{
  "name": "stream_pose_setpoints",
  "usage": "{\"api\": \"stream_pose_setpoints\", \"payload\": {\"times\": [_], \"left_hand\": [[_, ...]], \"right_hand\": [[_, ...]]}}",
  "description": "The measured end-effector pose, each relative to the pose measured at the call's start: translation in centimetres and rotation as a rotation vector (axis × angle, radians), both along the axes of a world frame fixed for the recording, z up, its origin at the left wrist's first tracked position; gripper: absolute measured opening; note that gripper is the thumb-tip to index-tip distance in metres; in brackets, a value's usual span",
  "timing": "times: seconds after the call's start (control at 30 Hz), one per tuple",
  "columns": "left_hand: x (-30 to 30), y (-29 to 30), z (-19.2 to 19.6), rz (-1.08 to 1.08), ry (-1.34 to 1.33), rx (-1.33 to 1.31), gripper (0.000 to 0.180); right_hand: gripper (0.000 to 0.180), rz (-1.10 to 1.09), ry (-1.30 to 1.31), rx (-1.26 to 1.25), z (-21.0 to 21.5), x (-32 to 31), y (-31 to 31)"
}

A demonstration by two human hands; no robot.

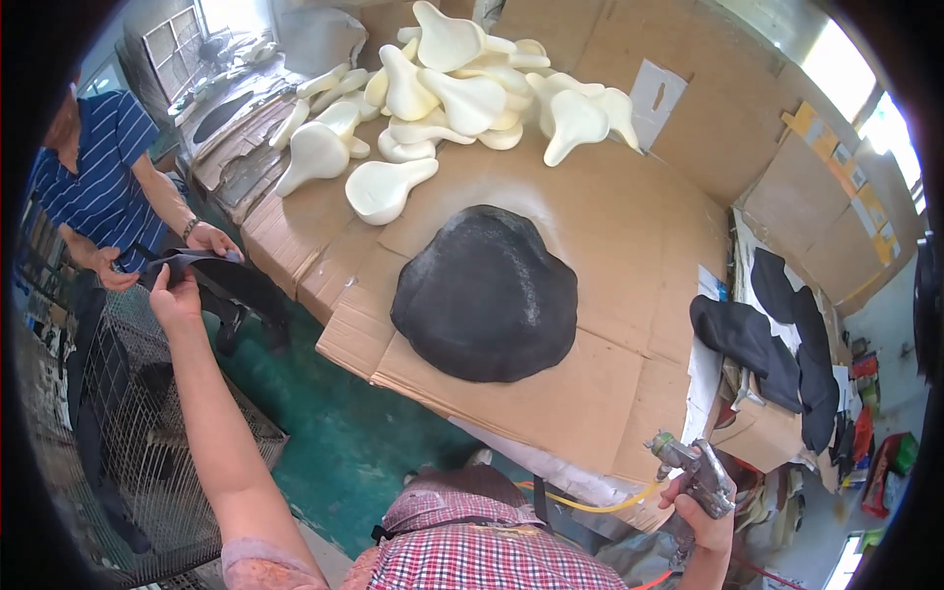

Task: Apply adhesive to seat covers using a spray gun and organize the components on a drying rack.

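My left hand [177, 299] reaches out to the left, its fingers closed on the edge of a black fabric piece [234, 275]. A co-worker's two hands [208, 239] are at the same piece. Low on the right, my right hand [710, 523] is wrapped round a metal spray gun [702, 476] with a yellow hose [600, 507]. Between my arms, a black, rounded, lobed piece [484, 295] lies on the cardboard-covered table [629, 265], a pale streak down its right side. Neither hand touches it.
Cream saddle-shaped foam pads [447, 93] are heaped at the table's far side. More black pieces [777, 344] lie on a stand at the right. A wire mesh cage [147, 393] stands at the left, near the co-worker in a striped shirt [93, 162]. Cardboard panels [678, 118] wall the back.
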State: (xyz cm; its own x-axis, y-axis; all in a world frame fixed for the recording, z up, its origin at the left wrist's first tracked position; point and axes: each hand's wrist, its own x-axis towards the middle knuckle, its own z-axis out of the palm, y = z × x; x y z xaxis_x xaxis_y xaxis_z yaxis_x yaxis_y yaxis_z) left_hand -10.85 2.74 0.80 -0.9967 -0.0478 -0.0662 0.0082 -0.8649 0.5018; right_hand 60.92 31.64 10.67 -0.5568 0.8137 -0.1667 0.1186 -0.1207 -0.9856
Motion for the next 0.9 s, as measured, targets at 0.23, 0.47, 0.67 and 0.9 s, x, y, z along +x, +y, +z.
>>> {"api": "stream_pose_setpoints", "payload": {"times": [0.23, 0.47, 0.67, 0.9], "left_hand": [[-0.3, -0.6, -0.8, 0.052, 0.005, -0.098, 0.015], [5.2, 2.0, -3.5, 0.004, 0.025, -0.010, 0.017], [24.3, 16.0, -12.6, -0.402, -0.076, -0.778, 0.022], [32.2, 21.9, -19.7, -0.294, 0.346, -1.653, 0.026]], "right_hand": [[0.059, 0.090, -0.050, 0.015, 0.9, -0.2, 2.1], [0.058, 0.099, -0.040, -0.039, 1.0, -0.5, 1.7], [0.059, 0.119, -0.024, -0.025, 0.6, 1.6, 0.7], [0.064, 0.133, -0.078, 0.003, -0.4, 2.7, 0.7]]}}
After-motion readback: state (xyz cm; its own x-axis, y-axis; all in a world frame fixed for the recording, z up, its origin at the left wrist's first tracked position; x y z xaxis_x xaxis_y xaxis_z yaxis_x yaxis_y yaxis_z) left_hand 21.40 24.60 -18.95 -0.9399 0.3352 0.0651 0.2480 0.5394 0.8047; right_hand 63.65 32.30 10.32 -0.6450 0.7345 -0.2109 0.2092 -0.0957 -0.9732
